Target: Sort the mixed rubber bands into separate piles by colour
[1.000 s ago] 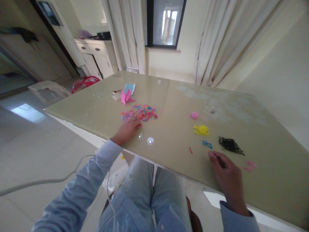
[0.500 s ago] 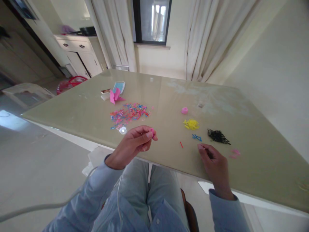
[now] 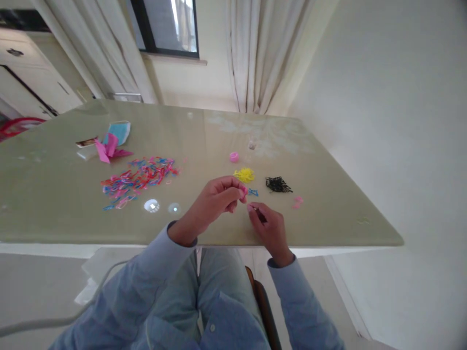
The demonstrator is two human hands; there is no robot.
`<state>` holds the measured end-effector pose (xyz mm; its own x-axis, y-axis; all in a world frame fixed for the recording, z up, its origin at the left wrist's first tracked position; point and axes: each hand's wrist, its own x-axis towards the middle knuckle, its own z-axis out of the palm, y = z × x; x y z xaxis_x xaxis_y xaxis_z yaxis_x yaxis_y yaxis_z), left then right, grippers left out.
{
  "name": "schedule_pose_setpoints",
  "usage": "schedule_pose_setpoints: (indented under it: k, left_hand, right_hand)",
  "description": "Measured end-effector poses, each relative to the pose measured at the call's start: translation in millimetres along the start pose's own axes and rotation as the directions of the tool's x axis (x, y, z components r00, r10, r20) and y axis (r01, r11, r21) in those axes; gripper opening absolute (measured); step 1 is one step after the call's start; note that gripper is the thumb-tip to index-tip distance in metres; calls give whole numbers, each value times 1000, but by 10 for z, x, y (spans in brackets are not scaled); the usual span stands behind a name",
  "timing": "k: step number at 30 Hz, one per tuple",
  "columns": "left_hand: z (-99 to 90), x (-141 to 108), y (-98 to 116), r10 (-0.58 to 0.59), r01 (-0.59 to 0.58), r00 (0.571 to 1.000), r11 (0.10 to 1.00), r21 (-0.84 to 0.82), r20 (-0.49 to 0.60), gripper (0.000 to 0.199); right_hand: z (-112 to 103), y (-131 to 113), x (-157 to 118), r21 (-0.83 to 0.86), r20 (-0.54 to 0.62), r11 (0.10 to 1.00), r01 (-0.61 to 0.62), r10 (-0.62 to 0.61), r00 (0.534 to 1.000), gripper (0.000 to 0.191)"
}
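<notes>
Between the thumb and forefinger of my left hand [image 3: 215, 204] is a small pink piece [image 3: 244, 191]. My right hand [image 3: 269, 227] is closed just to its right, fingertips pinched; whatever they hold is too small to name. Past my hands lie a yellow pile [image 3: 244, 175], a few blue pieces [image 3: 253, 192] and a black pile [image 3: 278, 184]. Several light pink pieces [image 3: 298, 202] lie to the right of the black ones. A mixed pile of red, pink and blue pieces [image 3: 140, 177] spreads out on the left.
On the table [image 3: 204, 136], a pink ring-like object [image 3: 234, 157] sits behind the yellow pile, with a small clear item [image 3: 251, 145] beyond. At the back left are a blue mask [image 3: 119, 132] and folded pink paper [image 3: 110, 148]. The table's front edge runs beneath my forearms.
The view has swung to the right. My hands have come closer together, and my left hand, still pinching the pink piece, is now beside the blue pieces.
</notes>
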<state>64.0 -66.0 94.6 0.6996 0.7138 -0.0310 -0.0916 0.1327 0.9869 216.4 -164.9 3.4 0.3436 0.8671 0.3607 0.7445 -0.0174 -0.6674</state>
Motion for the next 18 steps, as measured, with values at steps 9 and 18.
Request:
schedule_pose_setpoints:
  k: [9, 18]
  left_hand:
    - [822, 1015, -344, 211, -410, 908, 626, 663, 363, 18]
    - [1103, 1338, -618, 47, -520, 849, 254, 816, 527, 29]
  right_hand:
    - [12, -25, -127, 31, 148, 963, 267, -269, 952, 25]
    - [56, 17, -136, -38, 129, 972, 232, -225, 966, 23]
